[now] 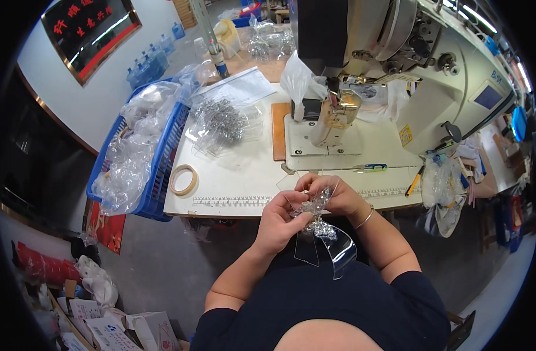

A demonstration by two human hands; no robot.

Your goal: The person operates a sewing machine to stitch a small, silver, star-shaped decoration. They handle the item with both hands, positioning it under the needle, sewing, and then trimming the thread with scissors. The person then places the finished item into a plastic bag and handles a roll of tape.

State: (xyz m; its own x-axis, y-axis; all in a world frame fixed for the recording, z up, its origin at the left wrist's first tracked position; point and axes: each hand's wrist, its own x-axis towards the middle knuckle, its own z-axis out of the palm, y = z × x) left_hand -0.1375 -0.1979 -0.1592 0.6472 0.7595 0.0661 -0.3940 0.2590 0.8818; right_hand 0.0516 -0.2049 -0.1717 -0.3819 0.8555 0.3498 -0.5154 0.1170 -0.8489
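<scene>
In front of my body, at the table's near edge, I hold a clear plastic strip (344,255) with a sparkling rhinestone ornament (324,230). My left hand (275,221) is closed, its thumb and fingers pinching the ornament's left side. Opposite it, my right hand (340,198) curls its fingers round the upper part of the same piece. The strip's curved, glossy end hangs free below my hands, and thin, clear edges stick out to the left. Fingers hide part of the ornament, so its full shape cannot be made out.
A post-bed sewing machine (323,131) stands ahead on the white table (227,181). A roll of tape (183,179), a heap of sparkling clear pieces (221,123) and a blue basket (162,169) of plastic bags are left. A blue-green cutter (371,167) and a yellow pen (415,181) lie right.
</scene>
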